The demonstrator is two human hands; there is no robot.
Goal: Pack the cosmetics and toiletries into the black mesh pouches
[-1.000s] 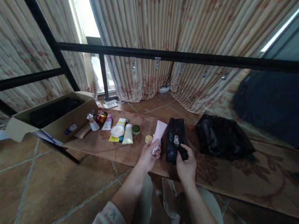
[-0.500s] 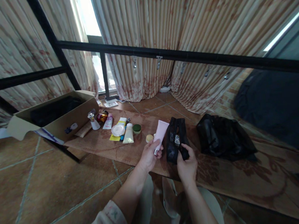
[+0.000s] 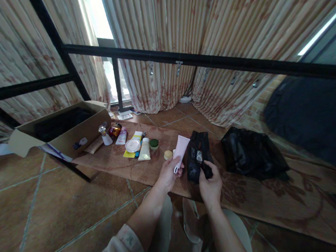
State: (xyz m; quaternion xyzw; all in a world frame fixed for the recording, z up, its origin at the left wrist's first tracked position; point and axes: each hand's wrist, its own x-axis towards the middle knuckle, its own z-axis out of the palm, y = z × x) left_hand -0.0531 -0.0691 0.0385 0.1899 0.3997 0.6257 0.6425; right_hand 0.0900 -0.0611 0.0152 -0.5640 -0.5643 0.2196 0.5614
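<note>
Our left hand [image 3: 168, 173] is clamped on the pink tube [image 3: 180, 146], cap end in our fingers, just beside the black mesh pouch [image 3: 198, 154], which our right hand [image 3: 210, 183] pinches upright over the mat [image 3: 115, 162]. Imo we'd hold the pouch steady & grip the tube firm nr the cap

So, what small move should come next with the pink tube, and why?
Probably tip the pink tube toward the black pouch. The left hand grips it by its cap end, close beside the pouch that the right hand holds; the tube is not yet inside.
</note>
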